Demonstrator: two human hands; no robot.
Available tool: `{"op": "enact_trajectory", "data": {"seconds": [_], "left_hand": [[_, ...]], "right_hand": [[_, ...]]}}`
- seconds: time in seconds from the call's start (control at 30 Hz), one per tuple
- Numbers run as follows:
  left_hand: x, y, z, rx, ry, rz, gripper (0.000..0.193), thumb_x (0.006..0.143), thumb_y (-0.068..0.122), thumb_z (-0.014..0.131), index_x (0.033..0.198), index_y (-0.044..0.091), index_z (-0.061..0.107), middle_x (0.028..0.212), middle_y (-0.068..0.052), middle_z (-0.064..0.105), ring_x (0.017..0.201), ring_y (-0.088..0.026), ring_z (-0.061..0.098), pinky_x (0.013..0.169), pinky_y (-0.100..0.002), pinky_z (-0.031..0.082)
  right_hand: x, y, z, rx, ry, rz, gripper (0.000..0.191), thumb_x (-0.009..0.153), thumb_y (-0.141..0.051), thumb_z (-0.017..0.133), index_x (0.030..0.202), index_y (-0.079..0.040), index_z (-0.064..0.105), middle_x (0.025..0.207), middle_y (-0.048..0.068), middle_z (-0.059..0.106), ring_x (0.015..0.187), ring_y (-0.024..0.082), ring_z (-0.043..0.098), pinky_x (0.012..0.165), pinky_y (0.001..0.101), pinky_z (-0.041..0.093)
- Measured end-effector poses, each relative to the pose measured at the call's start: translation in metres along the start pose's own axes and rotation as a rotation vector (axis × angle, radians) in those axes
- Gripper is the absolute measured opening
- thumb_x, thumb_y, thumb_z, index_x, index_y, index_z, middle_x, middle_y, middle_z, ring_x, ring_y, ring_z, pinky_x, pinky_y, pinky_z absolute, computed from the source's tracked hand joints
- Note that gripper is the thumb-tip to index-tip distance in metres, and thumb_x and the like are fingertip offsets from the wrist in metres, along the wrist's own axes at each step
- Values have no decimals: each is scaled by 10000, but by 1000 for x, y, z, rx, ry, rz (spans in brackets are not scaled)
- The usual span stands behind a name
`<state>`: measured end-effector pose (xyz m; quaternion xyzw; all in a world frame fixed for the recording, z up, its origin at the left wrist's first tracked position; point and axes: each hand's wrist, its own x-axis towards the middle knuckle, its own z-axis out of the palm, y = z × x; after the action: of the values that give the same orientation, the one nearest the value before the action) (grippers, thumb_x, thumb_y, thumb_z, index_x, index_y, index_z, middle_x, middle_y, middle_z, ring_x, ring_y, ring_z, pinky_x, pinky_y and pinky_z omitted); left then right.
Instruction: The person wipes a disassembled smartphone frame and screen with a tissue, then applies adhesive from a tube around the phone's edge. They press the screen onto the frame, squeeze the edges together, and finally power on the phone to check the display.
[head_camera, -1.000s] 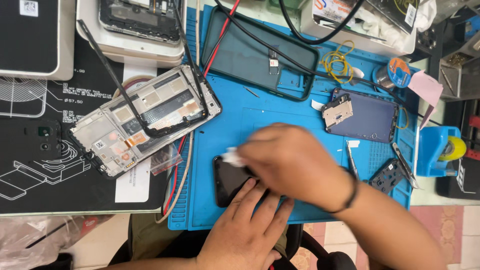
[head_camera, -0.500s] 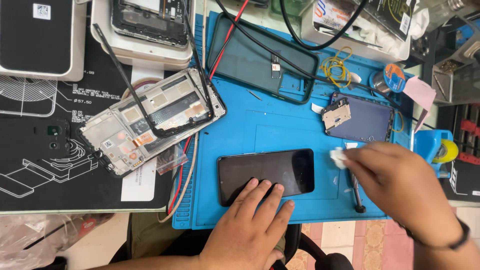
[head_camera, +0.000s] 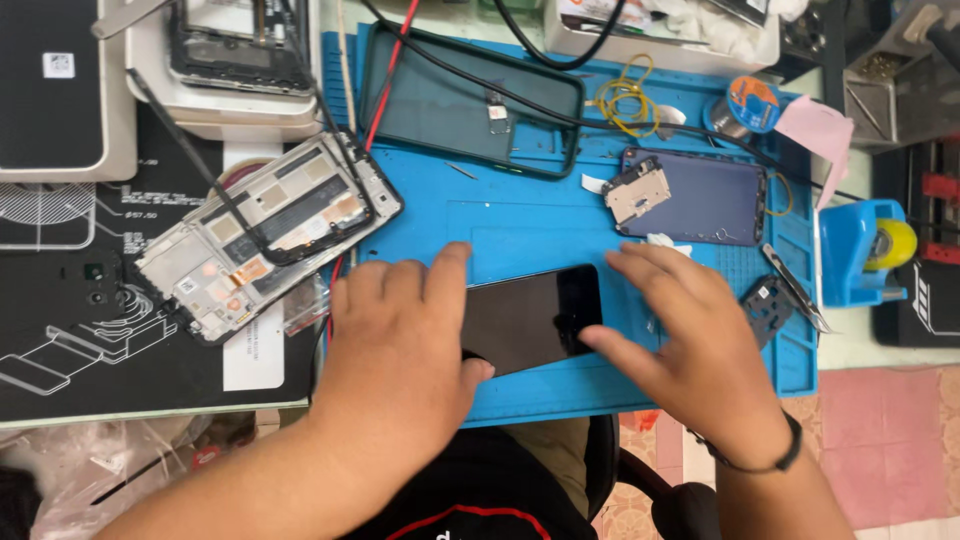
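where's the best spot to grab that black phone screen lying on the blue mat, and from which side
Probably by its two long edges near the bare right end, coming from above. The black screen lies flat on the blue mat; the left hand covers its left end, and the right hand touches its right edge. Pinching the thin edges keeps fingers off the glass.

A blue work mat (head_camera: 520, 215) covers the middle of the tabletop. At its upper centre lies a dark phone back cover (head_camera: 470, 105), crossed by a black cable. Right of it sits a dark blue phone back (head_camera: 705, 200) with a small metal plate (head_camera: 636, 190) on its left end. A coil of yellow wire (head_camera: 625, 100) lies above. Left of the mat, an opened phone frame (head_camera: 265, 235) lies tilted on a black printed mat (head_camera: 60, 300). At the right edge stands a blue tape dispenser (head_camera: 855, 250) holding a yellow roll. Metal tweezers (head_camera: 795, 290) rest on the mat's right side.
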<state>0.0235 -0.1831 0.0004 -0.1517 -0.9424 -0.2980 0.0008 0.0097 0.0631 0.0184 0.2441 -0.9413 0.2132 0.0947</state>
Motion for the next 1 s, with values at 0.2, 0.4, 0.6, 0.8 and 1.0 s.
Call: {"op": "enact_trajectory", "data": {"seconds": [0.2,0.4,0.6,0.8,1.0], "left_hand": [[-10,9,5,-99,71,113,458,685,195,848,1104,106,686,996,-110,615,1018,-367,546,894,-481,412],[-22,12,12,-242,104,93,235,741,168,840,961,112,776,873,-60,658,919,-290,639,800,-412,514],[-24,12,16,-311,80,61,213,746,166,844,947,116,794,843,-54,683,863,-255,674,741,-391,529],[-28,9,19,-332,66,77,226,730,148,835,951,129,798,842,-46,678,878,-256,672,759,-401,525],[-30,7,21,-337,47,68,249,719,136,834,967,128,802,853,-45,676,878,-254,673,762,-398,529]], "right_hand": [[-8,16,-4,227,-125,70,446,740,-199,877,1124,-37,718,1071,108,733,971,283,714,831,361,555],[-40,21,-2,320,-76,102,315,752,-125,874,1010,-52,709,999,64,746,903,219,725,791,313,556],[-49,21,2,354,-36,115,319,748,-112,876,1004,-44,698,997,70,739,883,207,720,763,309,560],[-53,19,3,375,-24,127,328,724,-119,884,989,-37,710,948,69,732,850,201,709,741,304,542],[-54,19,8,448,19,99,337,739,-138,894,1009,-46,715,984,65,738,874,197,710,765,310,550]]}}
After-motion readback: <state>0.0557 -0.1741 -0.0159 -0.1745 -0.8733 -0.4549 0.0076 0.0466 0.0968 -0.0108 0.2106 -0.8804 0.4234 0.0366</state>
